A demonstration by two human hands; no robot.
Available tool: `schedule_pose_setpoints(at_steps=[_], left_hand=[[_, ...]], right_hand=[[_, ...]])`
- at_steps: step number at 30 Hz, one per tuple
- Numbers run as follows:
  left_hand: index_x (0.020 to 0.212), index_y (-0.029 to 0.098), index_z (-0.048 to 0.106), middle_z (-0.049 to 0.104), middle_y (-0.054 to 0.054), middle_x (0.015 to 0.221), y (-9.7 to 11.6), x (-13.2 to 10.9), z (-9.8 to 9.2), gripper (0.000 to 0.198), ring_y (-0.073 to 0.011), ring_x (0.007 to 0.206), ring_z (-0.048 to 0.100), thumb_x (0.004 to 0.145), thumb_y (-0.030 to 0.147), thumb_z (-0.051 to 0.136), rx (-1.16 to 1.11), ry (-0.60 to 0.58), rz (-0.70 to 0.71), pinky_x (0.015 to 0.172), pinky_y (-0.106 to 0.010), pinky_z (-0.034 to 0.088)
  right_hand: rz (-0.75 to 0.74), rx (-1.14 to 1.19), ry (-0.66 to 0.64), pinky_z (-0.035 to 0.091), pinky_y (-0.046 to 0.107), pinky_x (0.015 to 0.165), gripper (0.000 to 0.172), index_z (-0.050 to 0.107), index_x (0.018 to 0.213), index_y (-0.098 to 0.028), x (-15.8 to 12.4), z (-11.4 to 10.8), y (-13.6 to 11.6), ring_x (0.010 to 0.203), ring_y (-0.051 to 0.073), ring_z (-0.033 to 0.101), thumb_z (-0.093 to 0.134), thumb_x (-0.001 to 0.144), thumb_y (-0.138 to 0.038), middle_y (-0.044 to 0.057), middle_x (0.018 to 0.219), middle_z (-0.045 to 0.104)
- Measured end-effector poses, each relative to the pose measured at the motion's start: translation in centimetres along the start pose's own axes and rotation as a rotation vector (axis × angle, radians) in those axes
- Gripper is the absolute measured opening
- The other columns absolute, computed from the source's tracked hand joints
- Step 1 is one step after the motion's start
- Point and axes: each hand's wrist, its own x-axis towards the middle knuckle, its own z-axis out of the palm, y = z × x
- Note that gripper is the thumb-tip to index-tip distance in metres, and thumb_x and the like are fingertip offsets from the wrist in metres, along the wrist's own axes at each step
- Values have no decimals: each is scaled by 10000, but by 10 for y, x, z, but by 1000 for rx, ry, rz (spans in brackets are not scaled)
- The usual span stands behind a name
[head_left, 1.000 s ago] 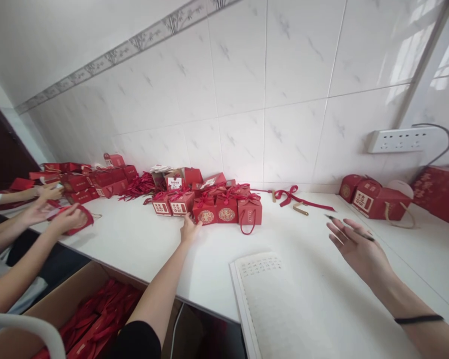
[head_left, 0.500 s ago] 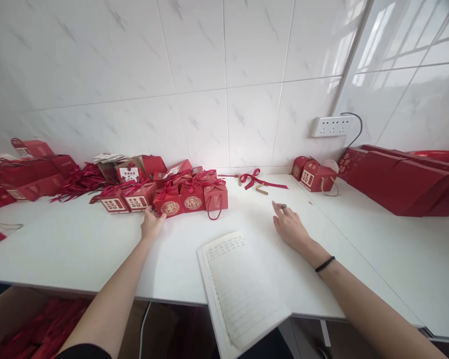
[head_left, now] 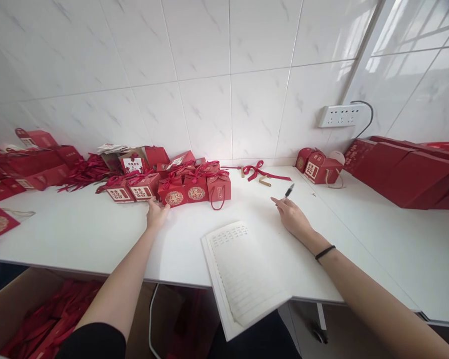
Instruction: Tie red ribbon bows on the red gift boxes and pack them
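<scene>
My right hand (head_left: 292, 218) is closed around a black-and-clear pen (head_left: 289, 191), which sticks up above the fingers, tilted to the right. The index finger points toward the far left. My left hand (head_left: 157, 214) is at the front of a row of red gift boxes (head_left: 174, 193). Its thumb and fingers are apart, touching the lower front between a box with a gold round emblem and a box with a white character panel (head_left: 141, 191). An open notebook (head_left: 249, 269) with several handwritten lines lies between my arms, overhanging the table edge.
Red ribbons (head_left: 88, 169) and more red boxes (head_left: 41, 167) are at the left. A ribbon bow (head_left: 258, 170) lies by the wall. At right are small boxes (head_left: 316, 167), large red bags (head_left: 400, 172) and a power strip (head_left: 340, 115). A ribbon-filled carton (head_left: 56, 309) stands below the table.
The pen has turned in my right hand, so more of its length shows. My left hand remains against the boxes. The whole view has shifted slightly.
</scene>
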Motion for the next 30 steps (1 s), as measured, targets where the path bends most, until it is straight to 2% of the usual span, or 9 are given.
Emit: schedule_pose_setpoints(at_steps=[6,10,13,16,19,22,25,28,30], left_hand=[[1235,176,369,648,-104,1059,0,3,1,603,-294,1055,601,691,266,611,-9,12,-10,963,-415,440],[1229,181,372,653,-90,1045,0,4,2,609,-285,1053,602,680,260,624,-10,19,-19,966,-407,438],[1226,177,378,653,-88,1048,0,3,3,606,-280,1042,607,677,248,625,-11,15,-25,955,-400,449],[1233,171,372,654,-88,1043,0,2,2,603,-276,1019,618,685,236,614,-17,14,-25,937,-398,464],[1234,173,372,657,-84,1029,1,1,2,597,-274,1017,619,688,223,607,-25,17,-22,940,-401,464],[1225,178,382,657,-83,1019,2,2,2,594,-277,1027,612,680,217,617,-28,19,-25,950,-406,455],[1217,171,388,650,-87,1015,2,4,2,594,-285,1036,604,676,213,630,-26,22,-29,952,-413,447],[1225,161,375,634,-88,1036,4,3,4,593,-272,1025,603,689,196,626,-26,15,-28,947,-396,445],[1228,145,364,622,-82,1028,4,1,4,587,-246,988,609,698,164,615,-77,29,-22,927,-370,451]], right_hand=[[76,145,69,491,370,732,370,635,1109,-182,4,0,6,777,229,594,370,855,-229,96,882,622],[212,285,197,486,368,720,412,552,1200,-179,4,-7,5,720,205,586,404,847,-331,82,905,644],[310,404,208,485,371,683,478,465,1221,-170,3,-12,2,694,204,587,474,803,-404,91,946,662],[319,490,187,481,366,665,381,476,1056,-179,2,-14,-2,730,213,600,512,772,-429,118,984,666],[294,529,176,475,355,680,320,491,932,-198,1,-14,-8,760,215,616,456,825,-498,104,893,682],[273,600,188,469,320,632,460,506,1050,-192,-1,-17,-16,635,182,603,334,888,-587,58,745,668],[276,673,323,427,265,527,551,546,1092,-182,0,-24,-22,489,133,505,343,878,-647,-3,596,582],[400,956,475,412,225,486,465,612,906,-166,6,-32,-24,474,102,459,485,848,-609,-34,530,481],[568,1272,451,442,196,494,306,597,795,-162,12,-36,-23,477,81,466,601,840,-465,-50,527,449]])
